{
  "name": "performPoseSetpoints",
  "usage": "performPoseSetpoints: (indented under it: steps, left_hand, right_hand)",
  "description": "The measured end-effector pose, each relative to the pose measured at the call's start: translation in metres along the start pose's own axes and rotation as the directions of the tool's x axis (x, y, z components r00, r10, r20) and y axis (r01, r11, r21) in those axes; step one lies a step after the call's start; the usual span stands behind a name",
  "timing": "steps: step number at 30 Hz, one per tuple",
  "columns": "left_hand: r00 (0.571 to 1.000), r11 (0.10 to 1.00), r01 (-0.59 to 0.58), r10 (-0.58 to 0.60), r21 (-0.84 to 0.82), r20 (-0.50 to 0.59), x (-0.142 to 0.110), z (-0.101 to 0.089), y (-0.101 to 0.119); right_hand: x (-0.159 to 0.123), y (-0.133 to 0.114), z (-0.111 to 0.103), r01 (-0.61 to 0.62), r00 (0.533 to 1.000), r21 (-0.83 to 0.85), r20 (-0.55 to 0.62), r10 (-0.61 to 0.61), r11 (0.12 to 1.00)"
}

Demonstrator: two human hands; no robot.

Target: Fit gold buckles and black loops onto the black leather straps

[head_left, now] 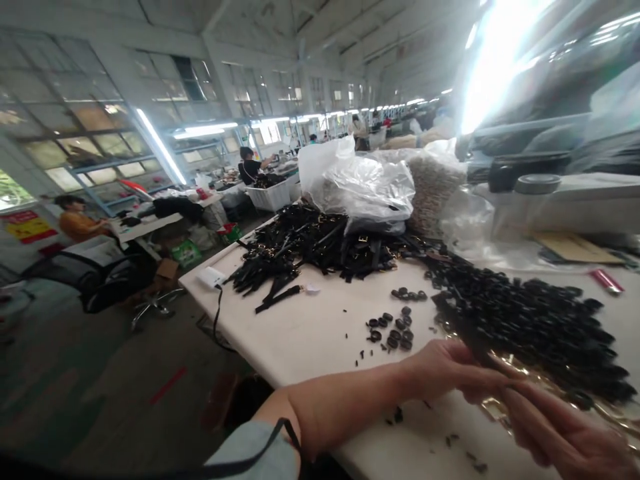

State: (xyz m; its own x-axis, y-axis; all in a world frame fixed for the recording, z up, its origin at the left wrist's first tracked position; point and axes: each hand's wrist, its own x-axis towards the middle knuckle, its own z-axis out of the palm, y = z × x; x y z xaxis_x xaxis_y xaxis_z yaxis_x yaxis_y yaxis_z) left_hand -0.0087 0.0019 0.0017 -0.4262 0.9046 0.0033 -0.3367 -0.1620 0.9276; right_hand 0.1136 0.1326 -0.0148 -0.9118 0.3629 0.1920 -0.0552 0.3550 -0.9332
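My left hand [447, 368] is closed, its fingers pinching a black strap [463, 331] that slants up and away over the table. My right hand [563, 430] meets the left fingertips at the near end of this strap, its fingers pressed together; motion blurs the exact grip. Gold-coloured metal pieces [495, 408] show under and beside the hands. Just beyond lies a large heap of small black loops [535, 320]. To the left of my hands, several loose loops [400, 330] and small black scraps are scattered on the white table [320, 333].
Black straps with gold buckles [300, 243] are piled at the table's far side, beside a clear plastic bag [365, 187]. A white box with a cable [211, 277] sits at the left edge. A red cylinder [607, 282] lies at right. Co-workers sit farther off.
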Motion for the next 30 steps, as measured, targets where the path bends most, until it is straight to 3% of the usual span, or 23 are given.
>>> performPoseSetpoints:
  steps: [3, 7, 10, 13, 16, 20, 27, 30]
  left_hand:
    - [1.000, 0.998, 0.008, -0.007, 0.062, -0.020, 0.001, -0.002, -0.002]
    - [0.997, 0.986, -0.032, 0.044, 0.165, -0.067, -0.004, 0.003, 0.000]
    - [1.000, 0.985, -0.031, 0.029, 0.167, 0.009, -0.007, 0.004, 0.003]
    - [1.000, 0.999, 0.023, -0.023, 0.035, 0.019, -0.008, 0.005, 0.004]
    - [0.995, 0.993, 0.060, -0.068, -0.103, -0.072, -0.009, 0.009, 0.002]
    - [0.990, 0.983, 0.029, -0.053, -0.179, -0.129, -0.012, 0.012, 0.000]
    - [0.986, 0.988, 0.031, -0.055, -0.152, -0.157, -0.010, 0.012, -0.001]
    - [0.985, 0.997, 0.017, -0.029, -0.072, -0.171, -0.010, 0.011, 0.000]
  right_hand:
    - [0.001, -0.007, 0.000, -0.163, 0.987, 0.070, 0.029, 0.161, 0.984]
    - [0.000, -0.035, -0.002, -0.280, 0.957, 0.101, 0.111, 0.269, 0.955]
    - [0.001, -0.040, -0.004, -0.352, 0.929, 0.299, 0.232, 0.290, 0.887]
    - [0.000, -0.033, -0.008, -0.412, 0.899, 0.474, 0.348, 0.265, 0.778]
    - [-0.002, -0.030, -0.008, -0.411, 0.899, 0.565, 0.383, 0.214, 0.715]
    - [-0.002, -0.033, -0.003, -0.390, 0.907, 0.597, 0.379, 0.182, 0.701]
    - [-0.002, -0.036, 0.002, -0.260, 0.960, 0.491, 0.220, 0.171, 0.831]
    - [-0.003, -0.037, 0.001, -0.263, 0.960, 0.497, 0.221, 0.172, 0.827]
